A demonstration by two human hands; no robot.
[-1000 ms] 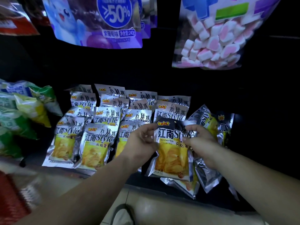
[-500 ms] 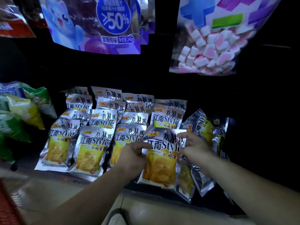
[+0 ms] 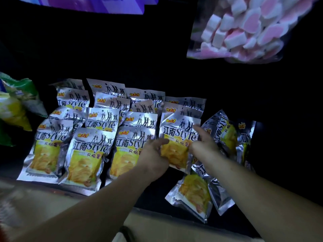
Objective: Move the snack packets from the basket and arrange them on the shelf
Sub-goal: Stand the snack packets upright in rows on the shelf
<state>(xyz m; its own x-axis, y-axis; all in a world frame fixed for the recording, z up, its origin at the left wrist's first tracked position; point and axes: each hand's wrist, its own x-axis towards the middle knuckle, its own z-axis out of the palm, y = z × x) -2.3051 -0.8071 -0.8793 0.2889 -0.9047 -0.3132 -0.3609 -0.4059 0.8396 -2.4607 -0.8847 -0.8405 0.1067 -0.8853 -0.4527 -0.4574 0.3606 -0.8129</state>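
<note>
Silver foil everywhere, so the person is clearly building neat overlapping columns of snack packets on the dark shelf [image 3: 174, 209], each one lapped over the one behind so the logos are all showing. Both hands are working the front packet [image 3: 178, 140] of the fourth column: the left hand [image 3: 153, 154] is pinching its 9 o'clock edge, thumb on top and fingers tucked under, while the right hand [image 3: 203, 145] is resting on its 3 o'clock edge with the fingers loosely spread, probably steadying it so it is sitting square with the row. Off at 3 o'clock a messy heap of loose packets [image 3: 225, 137] is waiting, and a couple more [image 3: 195, 194] are dangling over the shelf lip at 5 o'clock; I'd guess those are going next. No basket in view. Compared with half a second ago, the packet is sitting further back and flatter against the column, and the camera is leaning in closer, so the hanging marshmallow bag [image 3: 244, 32] is looming bigger at 1 o'clock.
</note>
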